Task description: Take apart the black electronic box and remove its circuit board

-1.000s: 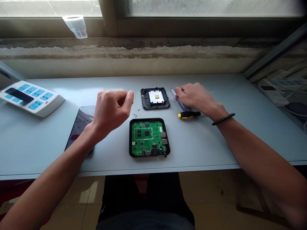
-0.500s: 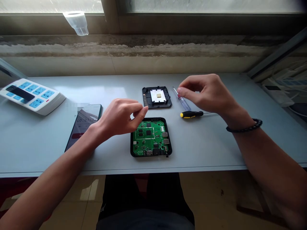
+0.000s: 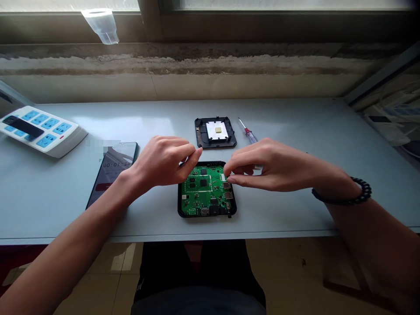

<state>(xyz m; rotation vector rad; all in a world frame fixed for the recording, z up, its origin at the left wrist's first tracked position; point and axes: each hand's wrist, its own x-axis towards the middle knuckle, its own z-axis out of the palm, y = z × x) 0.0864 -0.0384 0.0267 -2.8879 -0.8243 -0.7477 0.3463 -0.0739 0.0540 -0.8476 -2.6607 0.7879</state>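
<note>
A green circuit board [image 3: 200,192] lies in a black square case [image 3: 180,209] near the table's front edge. Over the upper left corner of the case is my left hand [image 3: 167,159], its fingers curled and thumb pressed against them; anything between them is hidden. My right hand [image 3: 259,166] reaches in from the right. Its thumb and forefinger come together in a pinch at the board's right edge, by the metal USB ports [image 3: 228,190], and whatever they hold is too small to make out. Behind the case rests a black cover [image 3: 201,138] with a silver metal plate [image 3: 213,127].
A clear-handled screwdriver [image 3: 247,131] lies right of the cover, partly behind my right hand. A phone [image 3: 113,168] showing a timer is under my left forearm. At far left stands a white power strip [image 3: 61,148] with a dark object [image 3: 24,127] on it.
My right hand has moved left and down from near the screwdrivers to the board's right edge. It now covers the black-and-yellow screwdriver. My left hand stays nearly still.
</note>
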